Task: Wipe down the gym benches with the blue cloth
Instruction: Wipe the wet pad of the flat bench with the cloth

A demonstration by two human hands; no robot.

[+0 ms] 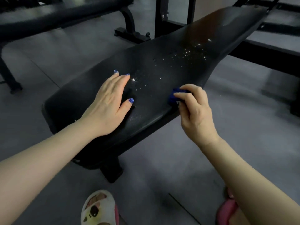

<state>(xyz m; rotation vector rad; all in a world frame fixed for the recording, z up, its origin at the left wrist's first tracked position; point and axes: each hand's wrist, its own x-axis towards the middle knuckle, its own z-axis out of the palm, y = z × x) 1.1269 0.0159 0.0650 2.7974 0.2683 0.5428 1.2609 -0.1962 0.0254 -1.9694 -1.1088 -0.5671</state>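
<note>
Blue cloth (176, 95) — bunched into a small wad at the right-hand edge of the black gym bench (162, 73), about level with the near third of the pad. Only a small part of it shows; the rest is covered by the fingers around it.

Right hand (195, 111): fingers curled round the cloth, thumb across the front of it, pressing the wad against the pad's side edge. Back of the hand faces the camera.

Left hand (110, 101): flat on the pad top, palm down, fingers straight and close together, thumb spread out to the side. It holds nothing. Nails painted blue.

Bench surface: scattered bright droplets (186, 54) run from just beyond the left fingertips up the middle of the pad toward the far end — densest about two thirds of the way up. The pad narrows near the far end and tilts upward there. A black foot (112, 171) shows under the near end.

Surroundings: grey floor (162, 176); a second black bench (53, 15) at upper left, well apart; black frame uprights (158, 15) behind the far end. At the bottom edge, a white slipper (99, 208) with a printed face and a pink slipper (227, 210), partly hidden by the right forearm.
</note>
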